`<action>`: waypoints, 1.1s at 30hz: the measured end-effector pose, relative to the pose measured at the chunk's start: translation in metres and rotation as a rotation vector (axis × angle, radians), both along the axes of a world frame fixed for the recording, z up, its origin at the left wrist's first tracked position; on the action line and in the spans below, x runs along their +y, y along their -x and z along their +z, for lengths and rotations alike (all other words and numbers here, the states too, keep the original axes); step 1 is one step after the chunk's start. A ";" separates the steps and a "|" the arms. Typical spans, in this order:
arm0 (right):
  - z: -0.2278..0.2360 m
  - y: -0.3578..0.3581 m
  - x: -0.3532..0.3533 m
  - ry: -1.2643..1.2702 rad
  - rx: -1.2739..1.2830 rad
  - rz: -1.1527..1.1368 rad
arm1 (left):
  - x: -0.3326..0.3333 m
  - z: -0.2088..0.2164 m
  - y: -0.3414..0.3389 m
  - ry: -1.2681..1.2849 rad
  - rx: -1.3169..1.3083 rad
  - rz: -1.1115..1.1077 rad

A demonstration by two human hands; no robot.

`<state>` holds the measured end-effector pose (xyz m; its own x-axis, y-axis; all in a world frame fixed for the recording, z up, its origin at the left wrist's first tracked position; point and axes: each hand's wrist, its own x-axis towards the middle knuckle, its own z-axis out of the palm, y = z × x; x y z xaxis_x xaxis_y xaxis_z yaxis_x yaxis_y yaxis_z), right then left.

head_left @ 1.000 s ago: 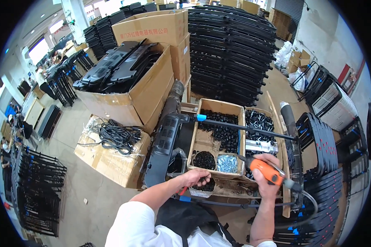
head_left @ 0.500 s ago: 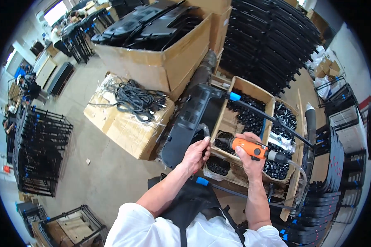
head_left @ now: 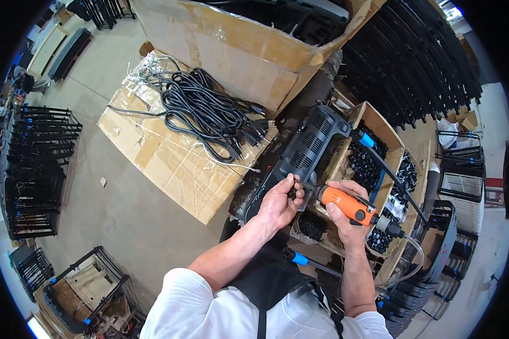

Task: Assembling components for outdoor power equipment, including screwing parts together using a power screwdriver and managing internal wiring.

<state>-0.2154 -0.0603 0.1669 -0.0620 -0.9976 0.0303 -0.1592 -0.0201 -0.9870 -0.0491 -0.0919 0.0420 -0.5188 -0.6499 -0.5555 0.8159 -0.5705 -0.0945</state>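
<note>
My right hand (head_left: 349, 217) grips an orange air screwdriver (head_left: 345, 203), its nose pointing left toward my other hand. A clear hose (head_left: 417, 254) trails from its back end. My left hand (head_left: 278, 204) is closed, thumb and forefinger pinched just short of the tool's nose. Small black screws (head_left: 292, 193) show within its curled fingers. Under and beyond that hand lies a long black plastic housing (head_left: 308, 144) with slotted vents. To its right, a black metal bar (head_left: 387, 169) with a blue end sleeve (head_left: 366, 139) crosses the parts boxes.
A wooden parts box (head_left: 400, 151) of black pieces stands at the right, with a smaller bag (head_left: 312, 226) of them nearer me. Coiled black power cords (head_left: 203, 107) lie on a carton (head_left: 175, 175) at the left. A large open carton (head_left: 226, 51) stands behind.
My view has shifted closer to the housing and cords. Both hands have moved forward; the left now sits over the housing near the screwdriver's nose, with dark screws showing in it.
</note>
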 end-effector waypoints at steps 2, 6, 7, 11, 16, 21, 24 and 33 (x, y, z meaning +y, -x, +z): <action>-0.001 -0.005 -0.010 -0.014 0.015 0.017 | -0.006 0.001 -0.004 -0.030 -0.033 0.007; 0.000 -0.013 -0.026 -0.071 0.031 0.035 | -0.015 -0.005 -0.006 -0.062 0.016 -0.009; 0.000 -0.016 -0.029 -0.076 0.034 0.036 | -0.016 -0.009 -0.007 -0.046 0.027 -0.015; 0.003 -0.027 -0.043 -0.112 0.103 0.060 | -0.022 -0.014 -0.006 -0.056 0.025 0.005; -0.008 -0.037 -0.059 -0.100 0.122 0.044 | -0.021 -0.008 -0.008 -0.077 -0.116 -0.013; -0.026 -0.045 -0.072 -0.108 0.140 0.049 | -0.003 -0.014 -0.010 0.027 -0.187 -0.046; -0.025 -0.052 -0.077 -0.151 0.142 0.044 | 0.000 -0.016 -0.006 0.085 -0.191 -0.050; -0.016 -0.071 -0.096 -0.159 0.267 0.121 | 0.003 -0.033 -0.004 0.160 -0.193 -0.067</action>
<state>-0.1441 -0.1558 0.1513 0.0468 -0.9908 -0.1270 -0.4188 0.0960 -0.9030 -0.0454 -0.0891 0.0094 -0.4579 -0.7056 -0.5408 0.7702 -0.6187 0.1550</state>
